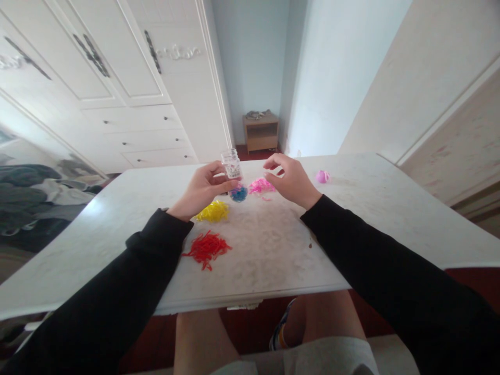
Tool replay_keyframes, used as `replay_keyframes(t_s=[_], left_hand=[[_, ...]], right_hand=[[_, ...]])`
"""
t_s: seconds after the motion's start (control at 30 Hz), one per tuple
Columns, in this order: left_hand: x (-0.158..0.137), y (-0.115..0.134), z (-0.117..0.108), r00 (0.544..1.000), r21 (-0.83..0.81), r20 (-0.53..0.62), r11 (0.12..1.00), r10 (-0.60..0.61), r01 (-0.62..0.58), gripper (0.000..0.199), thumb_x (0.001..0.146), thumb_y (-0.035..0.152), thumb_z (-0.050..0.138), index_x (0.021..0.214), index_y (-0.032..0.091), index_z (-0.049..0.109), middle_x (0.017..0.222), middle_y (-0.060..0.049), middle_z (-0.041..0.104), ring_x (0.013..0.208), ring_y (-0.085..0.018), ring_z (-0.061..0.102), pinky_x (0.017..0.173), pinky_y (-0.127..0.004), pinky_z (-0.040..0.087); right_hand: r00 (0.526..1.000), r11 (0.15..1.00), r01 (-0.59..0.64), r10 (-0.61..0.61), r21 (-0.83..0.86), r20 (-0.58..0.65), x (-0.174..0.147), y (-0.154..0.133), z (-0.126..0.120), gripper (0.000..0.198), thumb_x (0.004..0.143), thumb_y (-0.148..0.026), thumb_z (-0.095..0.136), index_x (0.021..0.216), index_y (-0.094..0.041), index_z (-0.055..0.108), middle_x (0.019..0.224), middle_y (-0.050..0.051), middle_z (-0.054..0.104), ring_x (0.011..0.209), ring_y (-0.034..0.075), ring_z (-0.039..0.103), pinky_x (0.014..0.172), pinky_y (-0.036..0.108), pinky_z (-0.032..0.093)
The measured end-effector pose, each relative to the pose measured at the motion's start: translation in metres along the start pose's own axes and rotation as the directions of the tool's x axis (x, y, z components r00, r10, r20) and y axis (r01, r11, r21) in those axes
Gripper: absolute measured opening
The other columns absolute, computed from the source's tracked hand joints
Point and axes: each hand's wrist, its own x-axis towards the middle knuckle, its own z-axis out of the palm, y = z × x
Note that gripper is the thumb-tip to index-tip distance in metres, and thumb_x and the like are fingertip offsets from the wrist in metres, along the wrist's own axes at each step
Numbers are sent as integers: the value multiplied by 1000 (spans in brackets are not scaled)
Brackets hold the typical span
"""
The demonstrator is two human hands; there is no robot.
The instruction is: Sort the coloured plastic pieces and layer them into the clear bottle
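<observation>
Black-sleeved, the left hand (209,185) grips a clear jar (233,167), the right hand (289,177) half-open.

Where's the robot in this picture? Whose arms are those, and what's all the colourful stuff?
There's no robot here! These are a person's own bare hands and black sleeves. The camera is worn on their head, so it looks forward and down, past their arms, at the white table.

The left hand holds a clear jar, tilted, with blue bits showing at its bottom end. The right hand is near the pink pile; I can't tell whether its fingers pinch anything.

Closer to the person are a yellow pile and a red pile of thin strips. Over on the right sits a small purple thing.
</observation>
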Motion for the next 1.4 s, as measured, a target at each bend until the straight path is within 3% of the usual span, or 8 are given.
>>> replay_keyframes(t_s=[0.13, 0.3, 0.47, 0.6, 0.77, 0.97, 1.17, 1.4], left_hand=[[1, 0, -1, 999, -22, -53, 1000, -4, 3, 53, 64, 44, 97, 104, 19, 72, 110, -9, 78, 104, -30, 77, 91, -43, 64], [1, 3, -3, 996, -7, -89, 1000, 13, -13, 48, 62, 38, 97, 96, 18, 70, 103, -7, 78, 98, -27, 77, 87, -42, 64], [2, 3, -2, 996, 29, -86, 1000, 15, -13, 48, 61, 37, 97, 93, 18, 67, 93, -5, 77, 92, -26, 77, 80, -40, 65], [1, 3, -1, 998, 54, -67, 998, 22, -18, 48, 61, 38, 97, 90, 18, 65, 89, -4, 75, 87, -24, 76, 77, -39, 65], [1, 1, 0, 997, 91, -71, 995, 34, -28, 48, 60, 37, 97, 88, 19, 62, 87, -3, 74, 81, -22, 75, 73, -37, 63], [4, -1, -4, 981, 245, -111, 961, 158, -127, 40, 61, 34, 93, 88, 17, 69, 88, -3, 74, 81, -19, 71, 79, -38, 61], [4, -3, -8, 968, 472, -106, 868, 229, -153, 38, 64, 35, 92, 94, 17, 77, 95, -6, 75, 84, -19, 69, 80, -35, 58], [5, -11, -13, 973, 527, -61, 835, 223, -159, 43, 65, 38, 91, 101, 17, 80, 96, -8, 74, 84, -19, 68, 74, -32, 56]], right_hand=[[982, 987, -38, 67, -158, 179, -1, 12, 5, 25, 79, -15, 65, 102, -14, 72, 109, 12, 77, 100, 25, 69, 87, 37, 52], [965, 978, -56, 104, -199, 241, -1, 23, 6, 27, 85, -26, 69, 107, -12, 76, 112, 14, 79, 105, 28, 71, 93, 38, 52], [949, 984, 28, 29, -175, 313, -1, 33, 13, 34, 80, -22, 76, 114, -15, 77, 116, 12, 79, 108, 27, 70, 97, 37, 50], [929, 984, 88, -26, -152, 370, 1, 37, 21, 28, 83, -22, 77, 111, -17, 80, 110, 11, 80, 103, 25, 69, 95, 36, 49], [944, 977, 119, -57, -175, 324, 5, 36, 26, 11, 80, -17, 78, 91, -18, 81, 94, 9, 79, 100, 26, 66, 92, 37, 47], [967, 989, 93, -63, -116, 246, 8, 27, 18, 9, 80, -12, 75, 86, -17, 79, 91, 9, 79, 96, 25, 66, 90, 38, 47], [993, 994, -14, 2, 105, 116, 10, 22, 11, 5, 84, -22, 74, 86, -17, 76, 88, 6, 79, 86, 22, 70, 84, 36, 52], [998, 966, -58, 64, 251, -17, 11, 24, 14, 18, 85, -37, 76, 86, -19, 72, 86, 7, 78, 80, 21, 69, 79, 37, 55]])
